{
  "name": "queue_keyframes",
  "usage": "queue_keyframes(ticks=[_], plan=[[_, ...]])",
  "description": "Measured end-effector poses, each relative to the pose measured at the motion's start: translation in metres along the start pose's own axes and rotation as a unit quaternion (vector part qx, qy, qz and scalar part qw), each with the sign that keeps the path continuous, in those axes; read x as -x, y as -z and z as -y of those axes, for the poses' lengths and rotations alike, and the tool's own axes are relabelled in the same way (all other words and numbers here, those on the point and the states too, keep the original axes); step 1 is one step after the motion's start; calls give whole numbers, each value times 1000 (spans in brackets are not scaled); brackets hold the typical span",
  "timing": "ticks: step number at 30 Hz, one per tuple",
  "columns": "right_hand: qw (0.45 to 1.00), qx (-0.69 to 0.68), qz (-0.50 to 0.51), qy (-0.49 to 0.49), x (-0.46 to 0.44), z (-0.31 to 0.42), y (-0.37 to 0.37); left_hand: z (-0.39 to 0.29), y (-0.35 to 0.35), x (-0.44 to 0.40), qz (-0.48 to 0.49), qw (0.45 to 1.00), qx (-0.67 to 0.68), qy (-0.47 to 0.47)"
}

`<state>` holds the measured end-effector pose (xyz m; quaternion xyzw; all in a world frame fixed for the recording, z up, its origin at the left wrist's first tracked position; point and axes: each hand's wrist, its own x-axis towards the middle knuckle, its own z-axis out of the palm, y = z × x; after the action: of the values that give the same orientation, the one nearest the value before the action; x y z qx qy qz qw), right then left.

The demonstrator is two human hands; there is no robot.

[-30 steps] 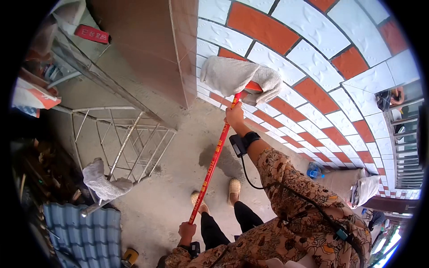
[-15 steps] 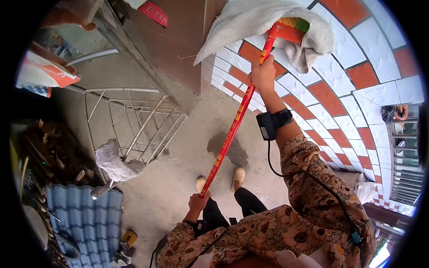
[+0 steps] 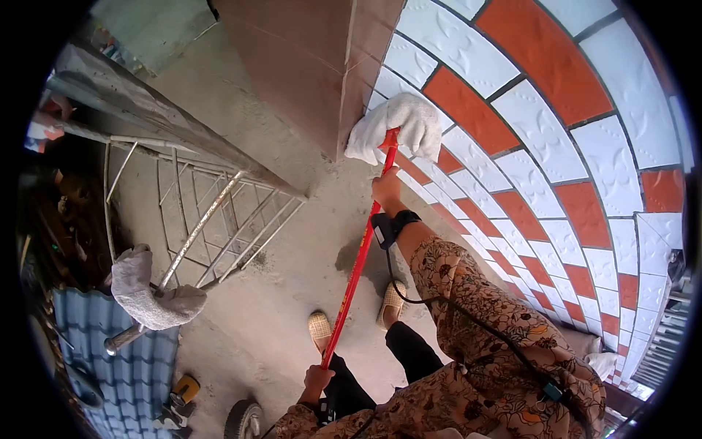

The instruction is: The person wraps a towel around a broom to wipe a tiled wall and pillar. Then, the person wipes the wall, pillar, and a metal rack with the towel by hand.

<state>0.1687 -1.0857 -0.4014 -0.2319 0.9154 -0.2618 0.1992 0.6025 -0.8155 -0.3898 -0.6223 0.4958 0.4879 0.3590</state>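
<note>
A red broom handle (image 3: 354,274) with yellow lettering slants up from near my body toward the tiled wall (image 3: 468,110). Wrapped round its low end is my left hand (image 3: 316,380). My right hand (image 3: 386,188) grips the handle just below the broom head. A pale grey towel (image 3: 406,121) is draped over that head and covers the bristles. The towel lies against the lower tiles beside the brown corner pillar (image 3: 300,66). A strapped black device (image 3: 395,225) with a cable sits on my right wrist.
A metal ladder-like frame (image 3: 219,201) stands at left, with another grey cloth (image 3: 153,293) hung over its end. Blue corrugated roofing sheets (image 3: 117,366) lie at lower left, near a wheel (image 3: 243,421). My woven slippers (image 3: 319,327) stand on the concrete floor (image 3: 219,351).
The towel-covered broom head has come down the wall and left toward the pillar, and its coloured bristles no longer show. Both hands keep their hold. The view has shifted too.
</note>
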Motion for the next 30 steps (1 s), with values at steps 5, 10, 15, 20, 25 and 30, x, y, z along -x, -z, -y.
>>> queue_keyframes(ticks=[5, 10, 15, 20, 25, 30], plan=[[975, -208, 81, -16, 13, 22, 31, -2, 12, 28, -60, 997, -18, 48], [964, -244, 28, 105, 48, 112, 144, -6, 19, 45, -29, 996, 52, -69], [902, -388, -8, 190, 85, 177, 232, -30, 47, 64, -31, 985, 78, -151], [896, -401, -36, 189, 92, 184, 220, -25, 65, 38, -65, 967, 86, -231], [876, -464, -25, 132, 58, 124, 177, -30, 64, -5, -70, 984, 23, -163], [887, -443, 16, 130, 35, 89, 141, -36, 20, -42, -58, 985, 70, -149]])
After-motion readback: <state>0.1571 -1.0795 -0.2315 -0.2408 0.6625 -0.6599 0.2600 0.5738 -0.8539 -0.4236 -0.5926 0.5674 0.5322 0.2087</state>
